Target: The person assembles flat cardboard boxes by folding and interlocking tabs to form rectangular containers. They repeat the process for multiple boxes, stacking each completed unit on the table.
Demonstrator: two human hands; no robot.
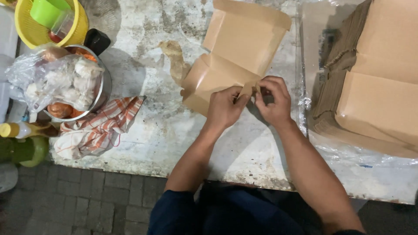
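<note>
Both hands pinch a flap of a brown paper box [226, 65] lying mid-worktop [148, 130]: left hand [225, 106], right hand [273, 99]. A stack of flat boxes [370, 82] crowds the right edge; a striped cloth [98, 128] lies left.

Matt brown paper box [235, 56]; rough, stained stone-like surface [148, 130]; shiny metal pot [102, 87]; striped cloth [98, 128]; glossy clear plastic wrap [348, 152]; yellow plastic basket [30, 30].

Cardboard stack [370, 87] cut by right edge; yellow basket [26, 30] cropped top-left; bag [61, 80] contents unclear.
</note>
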